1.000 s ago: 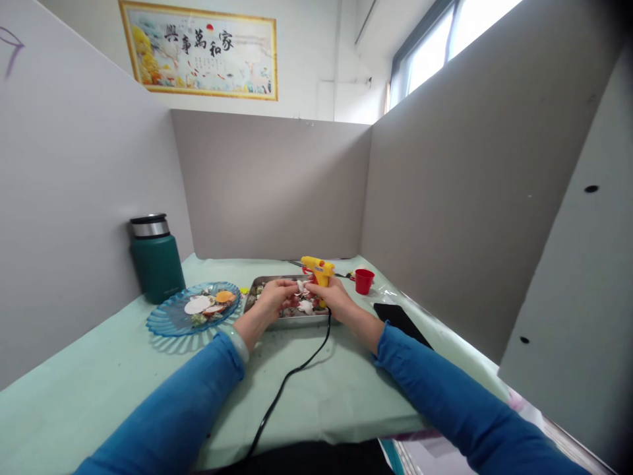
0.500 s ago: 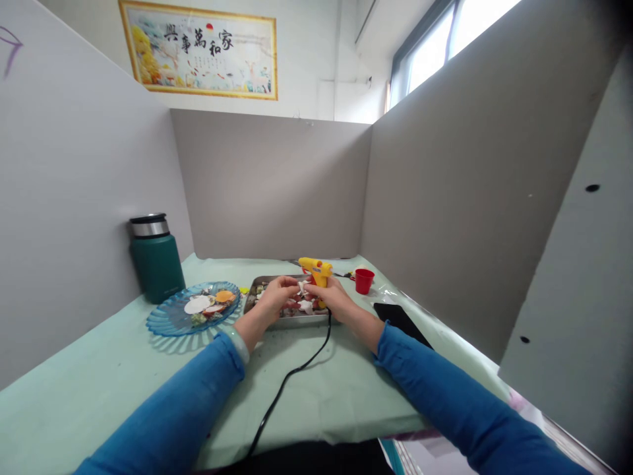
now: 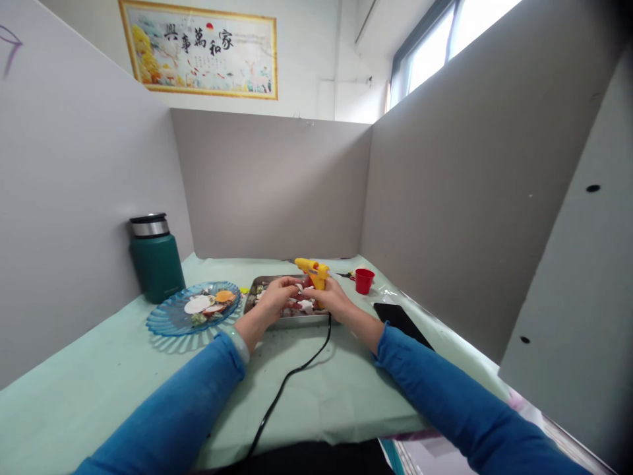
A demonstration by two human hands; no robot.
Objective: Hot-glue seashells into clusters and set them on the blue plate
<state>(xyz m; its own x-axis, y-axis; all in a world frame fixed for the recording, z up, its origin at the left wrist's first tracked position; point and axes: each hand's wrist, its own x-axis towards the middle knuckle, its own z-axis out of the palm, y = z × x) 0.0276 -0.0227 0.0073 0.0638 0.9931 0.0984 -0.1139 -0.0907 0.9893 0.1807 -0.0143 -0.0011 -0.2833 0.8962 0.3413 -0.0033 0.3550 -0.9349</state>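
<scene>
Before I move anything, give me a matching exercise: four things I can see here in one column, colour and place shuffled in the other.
Things
1. Glue gun
2. Bottle
3. Cup
4. Phone-like slab

Colour and place
A. Red, on the table, beyond the slab
B. Black, lying flat near the right forearm
C. Yellow, held in the right hand
D. Green with a silver band, upright beside the left partition

Right pairs: 1-C, 2-D, 3-A, 4-B
</scene>
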